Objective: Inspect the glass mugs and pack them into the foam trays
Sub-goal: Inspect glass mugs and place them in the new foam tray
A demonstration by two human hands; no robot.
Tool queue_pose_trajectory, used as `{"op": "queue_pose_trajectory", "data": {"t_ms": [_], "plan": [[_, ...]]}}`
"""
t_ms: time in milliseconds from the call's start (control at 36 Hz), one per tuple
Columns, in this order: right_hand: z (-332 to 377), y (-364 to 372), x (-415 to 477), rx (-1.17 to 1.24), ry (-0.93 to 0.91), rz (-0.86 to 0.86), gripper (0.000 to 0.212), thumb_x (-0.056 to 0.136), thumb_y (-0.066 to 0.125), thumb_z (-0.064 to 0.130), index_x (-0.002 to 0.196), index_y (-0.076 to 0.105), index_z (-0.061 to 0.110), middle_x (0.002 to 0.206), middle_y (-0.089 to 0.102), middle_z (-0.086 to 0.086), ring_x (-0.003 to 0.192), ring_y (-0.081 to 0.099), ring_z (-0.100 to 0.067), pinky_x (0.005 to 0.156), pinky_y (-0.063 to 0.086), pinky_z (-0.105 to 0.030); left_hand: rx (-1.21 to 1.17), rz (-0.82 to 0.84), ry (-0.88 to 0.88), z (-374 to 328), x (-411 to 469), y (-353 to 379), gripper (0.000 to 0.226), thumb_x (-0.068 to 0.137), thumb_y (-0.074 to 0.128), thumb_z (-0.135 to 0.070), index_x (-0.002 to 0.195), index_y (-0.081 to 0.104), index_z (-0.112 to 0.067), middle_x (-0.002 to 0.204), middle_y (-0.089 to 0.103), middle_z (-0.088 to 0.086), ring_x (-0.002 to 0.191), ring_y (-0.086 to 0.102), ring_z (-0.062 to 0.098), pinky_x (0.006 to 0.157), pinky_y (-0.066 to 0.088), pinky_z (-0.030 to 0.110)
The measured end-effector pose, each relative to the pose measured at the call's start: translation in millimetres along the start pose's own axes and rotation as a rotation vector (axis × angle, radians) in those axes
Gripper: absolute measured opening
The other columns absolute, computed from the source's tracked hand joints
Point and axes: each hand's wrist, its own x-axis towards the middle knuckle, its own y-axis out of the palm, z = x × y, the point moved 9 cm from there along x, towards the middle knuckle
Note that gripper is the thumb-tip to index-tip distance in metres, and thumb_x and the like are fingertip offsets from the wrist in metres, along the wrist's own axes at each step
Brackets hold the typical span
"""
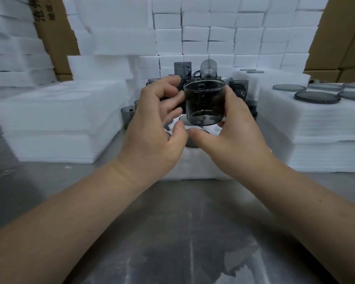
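We hold one smoky mug [204, 103] up over the foam tray [195, 162], right hand [234, 128] gripping it, left hand [156, 119] spread beside; many loose mugs [182, 67] behind remain unpacked

The mug [204, 103] in the right hand [232, 132] is smoky grey glass, glossy and see-through. Below the grip, the tray [195, 162] is soft matt white foam. Nearer, the tabletop [182, 232] looks like dull, scuffed metal.
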Motion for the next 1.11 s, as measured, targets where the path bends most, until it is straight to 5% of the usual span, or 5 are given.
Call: {"op": "queue_pose_trajectory", "data": {"t_ms": [278, 389, 528, 750, 1111], "plan": [[4, -2, -4, -0.065, -0.015, -0.004, 0.056, 0.068, 0.057, 0.040, 0.122, 0.046, 0.030, 0.109, 0.052, 0.004, 0.098, 0.050, -0.007, 0.084, 0.047, -0.033, 0.253, 0.001, 0.030, 3, 3, -6, 0.050, 0.079, 0.056, -0.003, 0.128, 0.047, -0.010, 0.130, 0.036, -0.008, 0.120, 0.047, 0.006, 0.097, 0.038, 0.011], [4, -6, -3, -0.079, -0.019, -0.016, 0.052, 0.072, 0.053, 0.041, 0.122, 0.048, 0.028, 0.105, 0.054, 0.002, 0.093, 0.050, -0.006, 0.082, 0.046, -0.029, 0.374, -0.009, 0.044, 2, 3, -6, 0.057, 0.079, 0.058, -0.007, 0.134, 0.044, -0.003, 0.131, 0.035, -0.012, 0.129, 0.041, 0.011, 0.106, 0.038, 0.030], [5, -7, -5, -0.100, -0.020, -0.024, 0.048, 0.072, 0.051, 0.050, 0.116, 0.053, 0.031, 0.094, 0.052, 0.005, 0.085, 0.048, -0.002, 0.073, 0.038, -0.012, 0.479, -0.002, 0.064, 4, 5, -7, 0.058, 0.080, 0.065, -0.007, 0.133, 0.046, -0.001, 0.131, 0.038, -0.006, 0.124, 0.036, 0.003, 0.095, 0.024, -0.003], [3, -8, -5, -0.052, 0.005, -0.018, 0.041, 0.075, 0.047, 0.055, 0.106, 0.059, 0.031, 0.087, 0.053, 0.003, 0.077, 0.048, -0.003, 0.066, 0.037, -0.011, 0.386, 0.031, -0.008, 8, 7, -6, 0.055, 0.083, 0.058, -0.021, 0.134, 0.046, -0.005, 0.130, 0.038, -0.012, 0.120, 0.036, -0.003, 0.091, 0.027, -0.004], [-5, -11, -4, -0.011, 0.064, -0.044, 0.046, 0.096, 0.037, 0.043, 0.132, 0.053, 0.020, 0.102, 0.058, -0.002, 0.098, 0.055, -0.015, 0.090, 0.045, -0.040, 0.339, 0.027, -0.132, 14, 7, -9, 0.053, 0.083, 0.051, -0.033, 0.131, 0.052, -0.009, 0.117, 0.046, -0.012, 0.109, 0.054, 0.021, 0.096, 0.046, 0.040]]}}
